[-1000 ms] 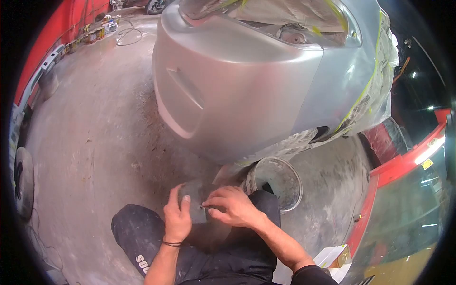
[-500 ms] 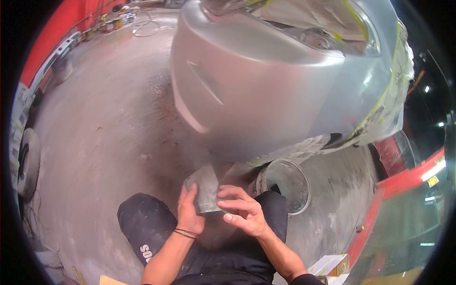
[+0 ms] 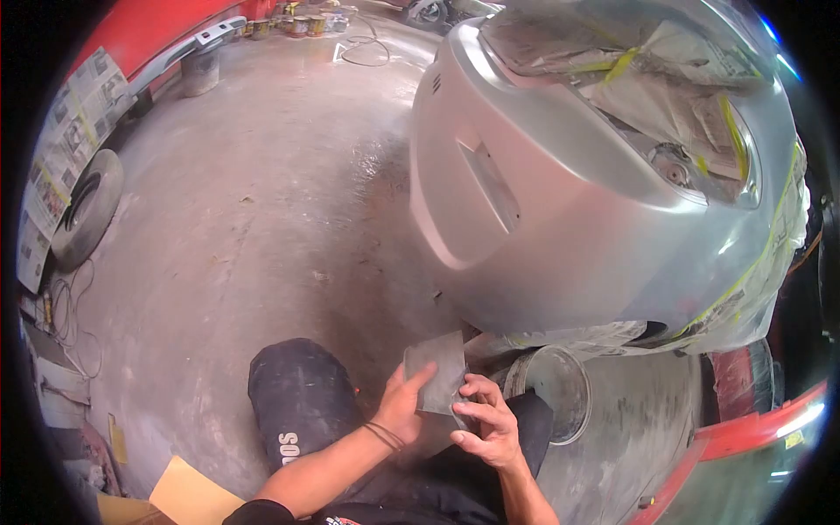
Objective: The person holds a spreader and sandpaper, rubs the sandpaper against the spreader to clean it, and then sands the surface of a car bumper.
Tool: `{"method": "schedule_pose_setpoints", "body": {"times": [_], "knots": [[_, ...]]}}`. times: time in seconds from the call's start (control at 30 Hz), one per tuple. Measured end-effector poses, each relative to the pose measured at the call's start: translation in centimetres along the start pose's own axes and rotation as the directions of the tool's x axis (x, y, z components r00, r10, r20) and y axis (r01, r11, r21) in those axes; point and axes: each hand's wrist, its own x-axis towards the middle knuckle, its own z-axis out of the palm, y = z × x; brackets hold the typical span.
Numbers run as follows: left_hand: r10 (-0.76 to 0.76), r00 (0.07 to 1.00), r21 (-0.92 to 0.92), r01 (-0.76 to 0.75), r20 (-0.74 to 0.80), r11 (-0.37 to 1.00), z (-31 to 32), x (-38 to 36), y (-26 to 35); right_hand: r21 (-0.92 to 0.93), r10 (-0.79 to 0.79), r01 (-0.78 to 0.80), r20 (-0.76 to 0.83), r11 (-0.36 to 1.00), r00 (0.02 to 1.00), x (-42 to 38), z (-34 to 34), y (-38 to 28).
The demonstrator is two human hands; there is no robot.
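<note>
A thin grey sandpaper sheet (image 3: 442, 367) is held between my hands, above my lap. My left hand (image 3: 404, 404) grips its left edge, the thumb lying across the face. On the opposite edge, the curled fingers of my right hand (image 3: 490, 422) touch the sheet, with the thumb apart lower down. Beyond my hands stands a silver-grey car body (image 3: 560, 210) with a bumper. Its openings are masked with newspaper (image 3: 674, 114) and yellow-green tape.
A dusty bucket (image 3: 573, 402) stands right of my knee, under the bumper. At left, a tire (image 3: 92, 210) leans by newspaper-covered parts. Yellow sheets (image 3: 197, 494) lie at lower left. A red car panel (image 3: 744, 446) is at right; cans (image 3: 302, 26) stand at the back.
My view has turned left, so the car and my hands sit further right. My left thumb now lies across the sheet's face, and the sheet is tilted differently.
</note>
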Motion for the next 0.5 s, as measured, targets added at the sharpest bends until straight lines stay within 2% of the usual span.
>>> {"method": "schedule_pose_setpoints", "body": {"times": [0.2,0.23,0.3,0.43,0.5], "knots": [[0.045,0.998,0.008,-0.046,0.045,0.999,-0.7,0.3,-0.1,-0.082,0.009,-0.001,0.087,0.997,0.996,0.5,-1.0,-0.4],[0.065,0.997,0.016,-0.065,0.036,0.998,-0.7,0.2,0.0,-0.079,0.038,-0.034,0.059,0.996,0.998,0.5,-1.1,-0.6],[0.075,0.997,0.032,-0.074,-0.006,0.997,0.1,-0.1,0.5,-0.295,0.107,-0.081,0.074,0.952,0.992,0.7,-2.5,-0.9],[0.078,0.996,0.033,-0.079,0.035,0.996,-0.8,1.0,-0.1,-0.565,0.101,-0.005,0.138,0.825,0.985,2.2,-5.1,-2.0],[0.056,0.994,-0.008,-0.055,0.091,0.998,-0.5,1.0,0.4,-0.714,0.052,0.073,0.153,0.697,0.987,2.9,-6.5,-2.3]]}}
